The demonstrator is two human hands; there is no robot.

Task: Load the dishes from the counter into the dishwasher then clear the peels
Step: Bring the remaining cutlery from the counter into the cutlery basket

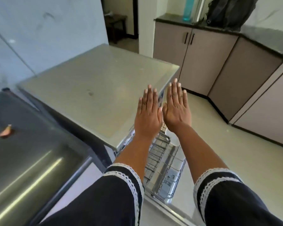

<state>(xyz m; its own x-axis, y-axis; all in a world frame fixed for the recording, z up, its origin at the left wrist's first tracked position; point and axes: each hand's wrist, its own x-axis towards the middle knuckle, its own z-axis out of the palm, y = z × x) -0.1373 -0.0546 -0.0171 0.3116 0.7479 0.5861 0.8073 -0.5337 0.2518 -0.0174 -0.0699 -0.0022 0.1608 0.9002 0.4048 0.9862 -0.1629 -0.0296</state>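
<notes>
Two hands were held out flat, backs up, side by side in the air: left hand (148, 115) and right hand (176, 110), fingers straight and together, neither holding anything, thumbs nearly touching. They hung above the front right corner of the dishwasher top (95, 88), a pale grey slab. Below the forearms the wire rack (160, 154) stood pulled out over the lowered dishwasher door (173, 207); the arms hid much of the rack, and no dishes could be made out in its visible part. One orange-brown peel (5, 132) lay on the dark glossy counter (31, 144) at far left, well apart from both hands. Dark sleeves with white lace trim (129, 178) covered the lower arms. Behind, beige cabinets (203, 62) carried a dark worktop with a turquoise bottle (187, 8) and a black bag (230, 12).
</notes>
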